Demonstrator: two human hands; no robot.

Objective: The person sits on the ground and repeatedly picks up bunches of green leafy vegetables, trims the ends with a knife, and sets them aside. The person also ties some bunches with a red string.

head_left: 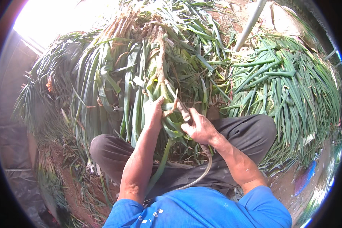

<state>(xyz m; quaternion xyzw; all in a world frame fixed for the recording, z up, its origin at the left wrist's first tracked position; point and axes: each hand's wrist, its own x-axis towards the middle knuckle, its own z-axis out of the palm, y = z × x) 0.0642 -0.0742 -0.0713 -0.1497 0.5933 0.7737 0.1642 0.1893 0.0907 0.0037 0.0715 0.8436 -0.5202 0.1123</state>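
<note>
My left hand is closed around a green onion, whose pale stem and dry brown outer skin point away from me. The onion's long green leaves hang down toward my lap. In my right hand is an air blow gun, gripped with the fingers wrapped round it. Its tip is close beside the onion's stem; I cannot tell whether they touch. From the gun's lower end a thin pale hose curves down across my lap.
A large heap of green onions lies in front and to the left, dry root ends at the top. Another pile of green onions is on the right. A metal pole stands behind it. Loose leaves cover the dirt floor.
</note>
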